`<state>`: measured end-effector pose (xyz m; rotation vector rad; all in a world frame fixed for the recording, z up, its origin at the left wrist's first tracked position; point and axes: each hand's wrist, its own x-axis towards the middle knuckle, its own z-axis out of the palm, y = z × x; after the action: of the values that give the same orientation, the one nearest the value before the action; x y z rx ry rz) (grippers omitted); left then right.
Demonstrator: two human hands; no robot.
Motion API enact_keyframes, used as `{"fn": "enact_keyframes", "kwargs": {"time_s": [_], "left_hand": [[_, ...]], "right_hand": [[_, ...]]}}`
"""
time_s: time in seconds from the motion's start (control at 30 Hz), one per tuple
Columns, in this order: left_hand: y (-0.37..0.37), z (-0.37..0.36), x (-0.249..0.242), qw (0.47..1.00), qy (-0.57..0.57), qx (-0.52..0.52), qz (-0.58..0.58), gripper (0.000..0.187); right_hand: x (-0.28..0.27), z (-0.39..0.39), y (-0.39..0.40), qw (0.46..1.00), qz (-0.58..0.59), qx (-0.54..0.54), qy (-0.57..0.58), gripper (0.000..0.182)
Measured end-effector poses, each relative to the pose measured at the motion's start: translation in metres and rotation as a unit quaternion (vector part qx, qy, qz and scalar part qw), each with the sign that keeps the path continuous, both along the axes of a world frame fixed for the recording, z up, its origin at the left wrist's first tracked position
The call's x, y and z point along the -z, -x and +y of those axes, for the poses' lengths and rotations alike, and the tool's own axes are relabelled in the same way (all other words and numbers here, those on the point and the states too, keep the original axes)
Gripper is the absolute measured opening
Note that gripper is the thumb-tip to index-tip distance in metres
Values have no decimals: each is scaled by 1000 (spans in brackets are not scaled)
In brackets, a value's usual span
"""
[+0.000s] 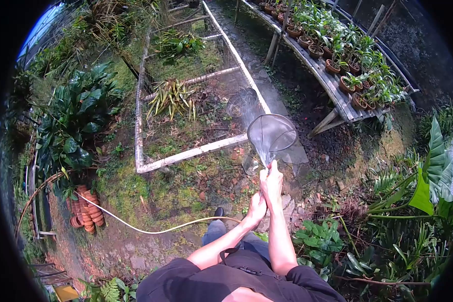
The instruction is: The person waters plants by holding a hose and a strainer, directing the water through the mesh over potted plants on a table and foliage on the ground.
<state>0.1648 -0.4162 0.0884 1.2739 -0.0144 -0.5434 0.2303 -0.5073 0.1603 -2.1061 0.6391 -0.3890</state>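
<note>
Mossy ground [171,194] lies below your right hand [272,185], ahead of your left hand [256,207], grip closed around a slim red-tipped handle [269,165], clear water spray [260,143] directed forward, away from you.

No text, labels, brands, numbers or signs can be read anywhere.

Bright daylight, apparently from above, washes the forearms nearly white and glints off the glossy leaves [70,143] at nine o'clock. Dark shade falls beyond two o'clock. Fisheye distortion bends the edges inside a black circular vignette; outer foliage looks soft.
</note>
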Motion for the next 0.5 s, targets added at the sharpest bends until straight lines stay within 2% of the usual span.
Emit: {"fn": "enact_keyframes", "kwargs": {"time_s": [0.1,0.17,0.3,0.4,0.5], "left_hand": [[-10,28,-13,999,-35,-27,5,36],[-23,42,-15,995,-42,-86,-22,38],[-47,84,1,982,-50,-166,-73,35],[-71,123,4,983,-89,-160,-31,33],[-100,150,-14,979,-21,-186,-81,32]], "right_hand": [[-1,27,-18,999,4,-51,4,18],[-4,51,-34,996,9,-85,9,18],[-4,106,-68,990,-3,-143,12,18],[-11,146,-92,986,-37,-159,21,18],[-31,176,-115,984,-77,-160,14,18]]}}
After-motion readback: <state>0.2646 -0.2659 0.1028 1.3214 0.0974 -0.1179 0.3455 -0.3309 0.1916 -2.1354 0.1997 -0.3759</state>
